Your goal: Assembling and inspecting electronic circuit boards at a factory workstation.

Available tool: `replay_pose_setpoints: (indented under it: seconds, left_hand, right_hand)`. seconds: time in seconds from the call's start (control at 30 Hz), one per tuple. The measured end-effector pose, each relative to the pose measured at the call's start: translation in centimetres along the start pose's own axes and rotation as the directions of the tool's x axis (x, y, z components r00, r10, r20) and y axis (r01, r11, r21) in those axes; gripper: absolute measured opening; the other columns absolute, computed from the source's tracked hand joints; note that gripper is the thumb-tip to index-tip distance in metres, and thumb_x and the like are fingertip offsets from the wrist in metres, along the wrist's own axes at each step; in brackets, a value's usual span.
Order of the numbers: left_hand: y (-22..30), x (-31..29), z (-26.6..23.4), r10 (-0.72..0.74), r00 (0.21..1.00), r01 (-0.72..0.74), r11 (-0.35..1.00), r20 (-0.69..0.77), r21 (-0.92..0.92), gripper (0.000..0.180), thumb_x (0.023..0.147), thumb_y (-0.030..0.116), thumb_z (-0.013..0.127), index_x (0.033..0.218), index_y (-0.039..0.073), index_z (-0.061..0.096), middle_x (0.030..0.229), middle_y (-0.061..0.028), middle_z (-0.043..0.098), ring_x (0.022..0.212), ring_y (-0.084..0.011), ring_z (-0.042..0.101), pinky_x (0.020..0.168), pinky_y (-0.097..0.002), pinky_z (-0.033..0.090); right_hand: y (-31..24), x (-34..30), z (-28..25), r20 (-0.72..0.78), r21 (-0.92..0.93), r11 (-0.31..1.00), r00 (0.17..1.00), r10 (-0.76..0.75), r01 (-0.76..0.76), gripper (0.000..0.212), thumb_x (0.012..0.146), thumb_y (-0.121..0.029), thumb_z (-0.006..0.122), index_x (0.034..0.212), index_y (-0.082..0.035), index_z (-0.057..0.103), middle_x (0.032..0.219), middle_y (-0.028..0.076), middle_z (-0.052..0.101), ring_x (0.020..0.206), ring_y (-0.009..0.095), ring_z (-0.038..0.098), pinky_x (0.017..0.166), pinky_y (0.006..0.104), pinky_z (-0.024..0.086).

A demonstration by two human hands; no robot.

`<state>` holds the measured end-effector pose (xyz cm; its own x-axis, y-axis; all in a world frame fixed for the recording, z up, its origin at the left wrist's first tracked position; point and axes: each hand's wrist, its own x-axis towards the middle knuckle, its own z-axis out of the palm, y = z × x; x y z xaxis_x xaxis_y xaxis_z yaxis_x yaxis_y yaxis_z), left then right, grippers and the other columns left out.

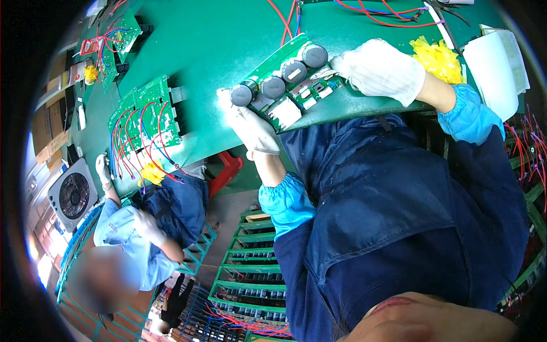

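A green circuit board (266, 67) with several round black capacitors (294, 71) and a pale heat sink (284, 113) lies at the front edge of the table, slightly tilted in view. My left hand (249, 126), in a white glove, grips its left end beside a capacitor. At the right end my right hand (383, 71), also in a white glove, has its fingers closed at the board's edge by the small parts. Its fingertips are partly hidden, but they touch the board. Red and blue wires (288, 25) run from behind the board toward the far edge.
Yellow strips (437, 59) and white papers (497, 71) lie to the right on the green table (211, 40). More boards with red wires (145, 114) lie at left, near a co-worker (139, 228) in light blue. Green racks (250, 268) stand below, by a red stool (226, 173).
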<state>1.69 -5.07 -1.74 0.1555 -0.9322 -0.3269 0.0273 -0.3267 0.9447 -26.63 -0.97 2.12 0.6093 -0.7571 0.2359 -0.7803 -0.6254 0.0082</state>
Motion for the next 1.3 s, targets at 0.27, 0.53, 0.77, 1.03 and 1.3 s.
replay_pose_setpoints:
  seconds: [0.27,0.53,0.77,1.03,1.3]
  left_hand:
    - [-1.5,0.5,-0.7,0.07,0.996,-0.069,0.997,0.046,-0.027,0.05,0.107,0.027,0.03,0.147,-0.002,0.031,0.139,-0.0156,0.045,0.128,-0.0247,0.046,0.112,-0.038,0.033]
    - [0.6,-0.8,0.6,-0.044,0.997,0.049,0.995,0.066,-0.083,0.048,0.107,0.03,0.03,0.143,-0.001,0.034,0.133,-0.0143,0.05,0.12,-0.0227,0.051,0.108,-0.037,0.038]
    - [-2.5,1.0,-2.1,0.048,0.995,-0.044,0.998,0.088,-0.049,0.05,0.106,0.027,0.034,0.147,-0.002,0.032,0.144,-0.0156,0.04,0.133,-0.0243,0.041,0.114,-0.0387,0.029]
    - [-1.3,0.2,-1.2,0.057,0.995,-0.057,0.998,0.085,-0.008,0.051,0.106,0.026,0.036,0.147,-0.006,0.033,0.153,-0.0186,0.032,0.142,-0.0274,0.03,0.118,-0.0389,0.021]
    - [0.9,-1.5,0.8,0.119,0.993,-0.119,0.992,-0.015,-0.047,0.053,0.106,0.027,0.035,0.146,-0.006,0.031,0.156,-0.0179,0.028,0.145,-0.0265,0.027,0.119,-0.0382,0.019]
  right_hand:
    - [-0.1,0.5,-0.7,0.172,0.128,0.978,0.975,0.14,-0.163,0.021,0.081,-0.012,0.058,0.101,-0.009,0.06,0.077,0.008,0.056,0.062,0.025,0.057,0.058,0.0372,0.046]
    - [-0.3,-0.2,-0.6,-0.176,-0.026,0.999,0.984,0.031,-0.036,0.024,0.08,-0.014,0.059,0.102,-0.007,0.062,0.087,0.006,0.061,0.071,0.023,0.059,0.061,0.0353,0.046]
    - [0.7,0.6,-1.6,0.233,0.185,0.963,0.961,0.149,-0.194,0.012,0.085,-0.015,0.058,0.094,-0.009,0.062,0.071,0.014,0.064,0.062,0.032,0.066,0.058,0.0398,0.054]
    - [1.8,-3.3,-4.8,0.107,0.127,0.79,0.8,0.59,-0.6,0.039,0.094,-0.018,0.059,0.133,-0.021,0.056,0.098,0.007,0.067,0.072,0.025,0.065,0.067,0.0371,0.054]
    - [1.3,-5.6,-4.5,0.206,-0.13,0.885,0.861,0.466,-0.448,0.035,0.092,-0.019,0.057,0.127,-0.015,0.06,0.086,0.015,0.065,0.078,0.032,0.064,0.069,0.0394,0.05]
